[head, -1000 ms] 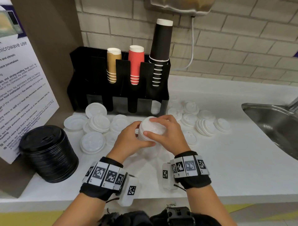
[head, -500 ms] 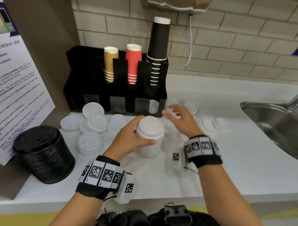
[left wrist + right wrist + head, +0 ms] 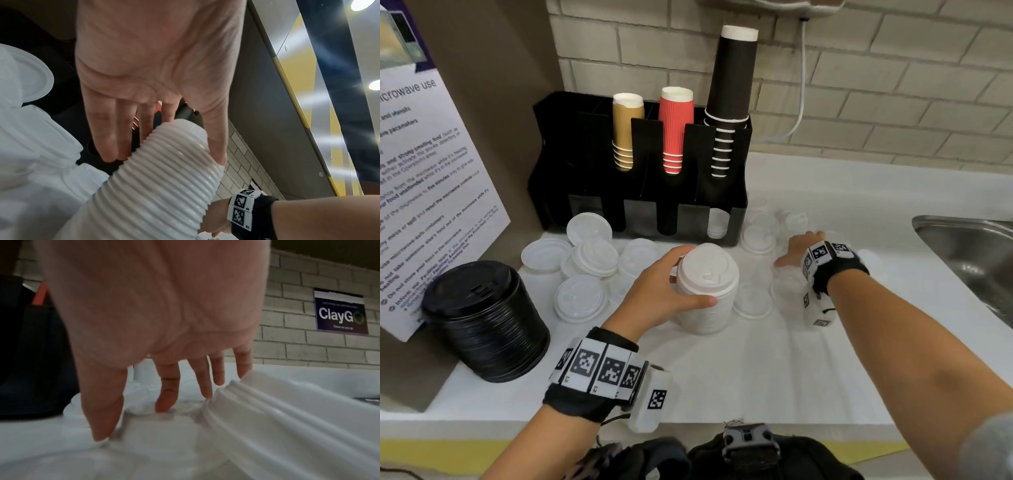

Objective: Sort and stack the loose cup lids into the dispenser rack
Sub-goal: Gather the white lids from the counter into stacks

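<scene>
My left hand [image 3: 664, 291] curls round the white lid stack [image 3: 707, 287], standing on the bench [image 3: 756, 370] before the rack [image 3: 640, 192]. My right hand [image 3: 796, 248] has left that stack, fingers spread over loose lids [image 3: 758, 236] right of it, so another lid joins next.

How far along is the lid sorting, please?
Done: a tall stack of white lids is gathered, gripped by the left hand. In hand: the right hand reaches, open, for loose lids. Left: scattered lids remain on the counter; the dispenser rack slots look mostly unfilled.
</scene>
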The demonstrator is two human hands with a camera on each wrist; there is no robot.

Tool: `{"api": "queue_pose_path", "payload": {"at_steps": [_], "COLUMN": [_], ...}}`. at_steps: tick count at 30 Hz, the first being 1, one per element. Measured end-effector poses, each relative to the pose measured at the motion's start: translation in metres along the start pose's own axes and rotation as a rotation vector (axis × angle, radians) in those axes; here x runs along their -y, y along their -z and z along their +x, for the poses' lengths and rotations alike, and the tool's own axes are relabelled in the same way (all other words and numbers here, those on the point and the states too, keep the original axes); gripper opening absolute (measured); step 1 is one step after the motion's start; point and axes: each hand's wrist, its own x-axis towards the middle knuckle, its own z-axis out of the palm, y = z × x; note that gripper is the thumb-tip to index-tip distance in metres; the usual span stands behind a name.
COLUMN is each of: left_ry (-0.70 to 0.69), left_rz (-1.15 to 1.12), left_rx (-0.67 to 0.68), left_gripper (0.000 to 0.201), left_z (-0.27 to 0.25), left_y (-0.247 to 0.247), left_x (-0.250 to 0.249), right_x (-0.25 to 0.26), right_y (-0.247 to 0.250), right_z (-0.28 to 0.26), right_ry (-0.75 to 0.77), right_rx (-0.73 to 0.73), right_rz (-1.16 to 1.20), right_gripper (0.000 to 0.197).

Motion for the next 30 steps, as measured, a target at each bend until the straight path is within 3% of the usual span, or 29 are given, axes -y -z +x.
{"api": "queue_pose_path", "payload": {"at_steps": [4, 11, 16, 20, 25, 30], "left_ry": [0.002, 0.015, 0.035, 0.048, 0.052, 0.044], "left_rz": [0.006, -0.011, -0.025, -0.021, -0.018, -0.022], "left_rx": [0.004, -0.003, -0.002, -0.005, -0.013, -0.023], "left_gripper": [0.072, 0.073, 0.066, 0.072, 0.076, 0.072], "left_z": [-0.001, -0.001, -0.003, -0.002, -0.005, -0.006], "left_y": [0.001, 0.0, 0.0, 0.0, 0.001, 0.0], "left_x": [-0.001, -0.001, -0.005, -0.005, -0.004, -0.004], "right_x": [-0.006, 0.001, 0.005, 0.021, 0.045, 0.063], "right_y": [0.002, 0.027, 0.044, 0.034, 0.007, -0.011], "right_z": [-0.001, -0.024, -0.056, -0.101, -0.132, -0.141], "right_ry": [0.025, 0.03, 0.252, 0.437, 0.622, 0.64], "right_rx": [0.04, -0.09, -0.285, -0.217, -0.256, -0.312], "right_rz": [0.084, 0.306, 0.869, 1.342, 1.25, 1.143], "right_gripper": [0.06, 0.054, 0.054, 0.039, 0.032, 0.036]}}
